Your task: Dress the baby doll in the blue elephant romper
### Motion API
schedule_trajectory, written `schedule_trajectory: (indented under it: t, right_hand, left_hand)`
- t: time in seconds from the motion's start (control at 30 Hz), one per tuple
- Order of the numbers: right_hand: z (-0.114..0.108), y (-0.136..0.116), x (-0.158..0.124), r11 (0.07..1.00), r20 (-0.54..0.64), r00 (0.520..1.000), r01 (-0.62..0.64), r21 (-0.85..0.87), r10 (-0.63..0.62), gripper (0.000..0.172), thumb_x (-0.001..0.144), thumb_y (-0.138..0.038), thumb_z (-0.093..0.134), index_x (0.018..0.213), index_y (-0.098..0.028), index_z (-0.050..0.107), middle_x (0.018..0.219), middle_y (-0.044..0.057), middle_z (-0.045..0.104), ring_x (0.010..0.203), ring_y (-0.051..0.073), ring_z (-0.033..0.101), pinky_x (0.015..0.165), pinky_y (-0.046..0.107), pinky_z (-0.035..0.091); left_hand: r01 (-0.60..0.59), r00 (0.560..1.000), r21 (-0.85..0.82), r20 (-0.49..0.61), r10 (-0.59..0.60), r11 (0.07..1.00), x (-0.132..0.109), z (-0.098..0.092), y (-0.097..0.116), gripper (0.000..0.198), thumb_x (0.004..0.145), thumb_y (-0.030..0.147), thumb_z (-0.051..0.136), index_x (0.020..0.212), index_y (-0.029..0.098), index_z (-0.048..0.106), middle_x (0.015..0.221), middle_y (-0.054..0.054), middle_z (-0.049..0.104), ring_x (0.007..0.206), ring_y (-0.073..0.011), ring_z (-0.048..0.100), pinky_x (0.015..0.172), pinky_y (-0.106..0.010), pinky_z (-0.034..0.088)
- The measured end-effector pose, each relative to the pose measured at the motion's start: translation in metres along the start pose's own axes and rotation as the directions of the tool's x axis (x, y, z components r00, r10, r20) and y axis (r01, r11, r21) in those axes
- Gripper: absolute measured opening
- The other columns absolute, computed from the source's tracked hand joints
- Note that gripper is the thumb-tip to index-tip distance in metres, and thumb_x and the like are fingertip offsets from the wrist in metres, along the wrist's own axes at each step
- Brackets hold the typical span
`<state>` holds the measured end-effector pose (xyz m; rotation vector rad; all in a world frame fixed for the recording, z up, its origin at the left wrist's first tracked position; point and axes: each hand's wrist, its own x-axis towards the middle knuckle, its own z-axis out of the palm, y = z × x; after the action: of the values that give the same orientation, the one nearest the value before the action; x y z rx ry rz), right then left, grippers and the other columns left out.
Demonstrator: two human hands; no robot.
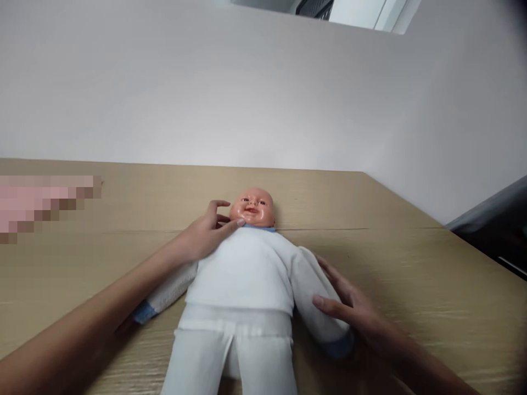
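A baby doll [242,269] lies on its back on the wooden table, its bald plastic head [252,208] toward the wall. It wears a white top with blue collar and cuffs, and white trousers whose lower ends fall outside the picture. My left hand [209,233] loosely holds the doll at the neck and side of the head, thumb under the chin, fingers curved and partly hidden. Around the sleeved arm on the picture's right, my right hand [349,307] is closed, thumb on top and fingers behind. The doll's other arm [171,288] lies partly beneath my left forearm.
The light wooden table [411,263] carries a thin seam across it. A pale wall [206,99] rises behind. On the left, a pink pixelated patch [37,200] hides what is there. A dark object [494,225] stands beside the table's right edge.
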<state>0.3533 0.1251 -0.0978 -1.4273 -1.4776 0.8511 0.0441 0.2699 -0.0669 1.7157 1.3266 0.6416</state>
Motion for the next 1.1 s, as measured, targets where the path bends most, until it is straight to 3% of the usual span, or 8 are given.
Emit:
schedule_trajectory:
  t: [0.17, 0.3, 0.5, 0.7, 0.8, 0.93, 1.0, 1.1]
  right_hand:
    - [-0.01, 0.012, 0.007, 0.977, -0.087, 0.992, -0.103, -0.186, 0.088, 0.079, 0.087, -0.06, 0.081, 0.157, -0.037, 0.052, 0.15, 0.009, 0.068, 0.122, 0.033, 0.074, 0.097, 0.048, 0.065]
    - [-0.016, 0.019, 0.015, 0.932, -0.239, 0.971, -0.073, -0.356, -0.015, 0.063, 0.089, -0.066, 0.075, 0.142, -0.033, 0.066, 0.142, 0.009, 0.073, 0.117, 0.034, 0.075, 0.098, 0.049, 0.062]
    - [-0.025, 0.029, 0.029, 0.854, -0.229, 0.947, 0.081, -0.513, -0.227, 0.045, 0.094, -0.059, 0.073, 0.128, -0.029, 0.072, 0.129, 0.008, 0.075, 0.113, 0.032, 0.072, 0.099, 0.049, 0.058]
    - [-0.016, 0.016, 0.019, 0.694, -0.195, 0.845, 0.255, -0.673, -0.499, 0.039, 0.101, -0.049, 0.066, 0.13, -0.024, 0.069, 0.134, 0.014, 0.071, 0.13, 0.037, 0.062, 0.117, 0.064, 0.044]
    - [0.009, 0.002, -0.003, 0.788, -0.101, 0.884, 0.35, -0.507, -0.457, 0.051, 0.1, -0.046, 0.069, 0.146, -0.027, 0.059, 0.148, 0.013, 0.064, 0.141, 0.035, 0.057, 0.123, 0.062, 0.042]
    - [0.048, -0.01, -0.024, 0.993, 0.099, 0.99, 0.105, -0.049, -0.099, 0.082, 0.096, -0.054, 0.074, 0.165, -0.032, 0.035, 0.172, 0.012, 0.042, 0.157, 0.034, 0.045, 0.131, 0.061, 0.038]
    - [0.062, -0.011, -0.026, 0.992, 0.147, 0.989, -0.034, 0.124, 0.015, 0.089, 0.094, -0.055, 0.076, 0.167, -0.033, 0.03, 0.177, 0.012, 0.034, 0.159, 0.034, 0.043, 0.131, 0.059, 0.039]
    - [0.072, -0.011, -0.025, 0.967, 0.161, 0.987, -0.069, 0.246, 0.03, 0.081, 0.093, -0.052, 0.076, 0.163, -0.033, 0.04, 0.177, 0.01, 0.033, 0.156, 0.033, 0.048, 0.129, 0.056, 0.044]
  left_hand:
    - [0.064, 0.986, 0.223, -0.163, -0.028, 0.973, 0.008, -0.012, -0.004, 0.072, 0.099, 0.078, 0.048, 0.148, 0.026, 0.048, 0.134, -0.013, 0.077, 0.11, -0.0319, 0.075, 0.09, -0.042, 0.056]
    - [0.043, 0.997, 0.318, -0.081, -0.018, 0.947, 0.001, -0.033, -0.008, 0.069, 0.095, 0.083, 0.051, 0.134, 0.028, 0.064, 0.13, -0.008, 0.079, 0.117, -0.0342, 0.074, 0.093, -0.04, 0.056]
    - [-0.069, 0.972, 0.304, 0.235, -0.004, 0.95, -0.007, -0.05, -0.014, 0.081, 0.086, 0.078, 0.071, 0.154, 0.037, 0.052, 0.159, -0.003, 0.063, 0.141, -0.0307, 0.062, 0.109, -0.036, 0.051]
    - [-0.171, 0.98, 0.38, 0.157, 0.119, 0.909, -0.012, -0.041, -0.018, 0.073, 0.092, 0.078, 0.063, 0.145, 0.028, 0.06, 0.147, -0.009, 0.069, 0.133, -0.0365, 0.064, 0.108, -0.045, 0.05]
    - [-0.254, 0.943, 0.5, -0.064, 0.328, 0.828, -0.027, -0.027, -0.013, 0.061, 0.093, 0.07, 0.067, 0.13, 0.022, 0.067, 0.134, -0.015, 0.07, 0.134, -0.0405, 0.057, 0.11, -0.051, 0.046]
    - [-0.384, 0.733, 0.421, -0.401, 0.549, 0.821, -0.06, 0.008, -0.002, 0.017, 0.105, 0.039, 0.057, 0.101, 0.023, 0.061, 0.107, -0.007, 0.067, 0.105, -0.0268, 0.061, 0.098, -0.042, 0.048]
    - [-0.417, 0.727, 0.315, -0.448, 0.52, 0.853, -0.075, 0.025, -0.002, 0.012, 0.104, 0.034, 0.058, 0.099, 0.024, 0.057, 0.102, -0.004, 0.064, 0.097, -0.0233, 0.058, 0.093, -0.04, 0.048]
    - [-0.352, 0.808, 0.021, -0.498, 0.315, 0.936, -0.093, 0.042, -0.013, 0.014, 0.101, 0.038, 0.061, 0.105, 0.024, 0.057, 0.111, -0.005, 0.063, 0.105, -0.0234, 0.061, 0.1, -0.042, 0.05]
